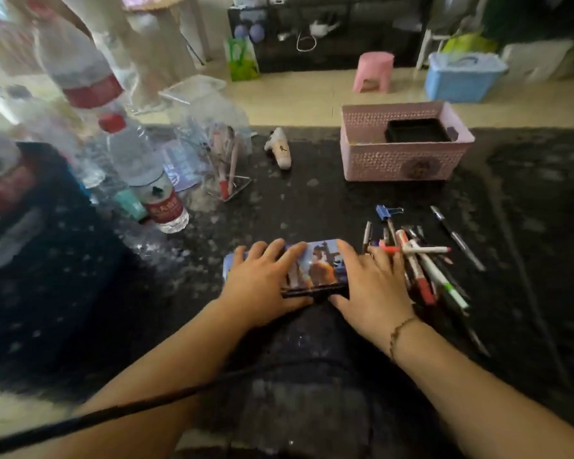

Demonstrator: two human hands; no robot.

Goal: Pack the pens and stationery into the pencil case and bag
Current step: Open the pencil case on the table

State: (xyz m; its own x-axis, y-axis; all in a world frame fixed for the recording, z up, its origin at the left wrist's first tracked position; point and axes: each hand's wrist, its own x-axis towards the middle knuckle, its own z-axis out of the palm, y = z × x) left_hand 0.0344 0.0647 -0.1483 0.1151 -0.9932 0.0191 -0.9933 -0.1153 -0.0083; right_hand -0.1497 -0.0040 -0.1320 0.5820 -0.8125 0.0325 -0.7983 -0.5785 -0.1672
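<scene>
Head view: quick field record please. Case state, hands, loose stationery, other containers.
case: pencil case flat on the dark table, lid appears closed
left hand: left hand flat on the case's left part
right hand: right hand on the case's right end
loose stationery: pile of pens right of the case, blue binder clip behind it
other containers: pink basket at back right
packed so far: cannot tell

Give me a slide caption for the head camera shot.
Both hands rest on the closed pencil case beside loose pens.
</scene>
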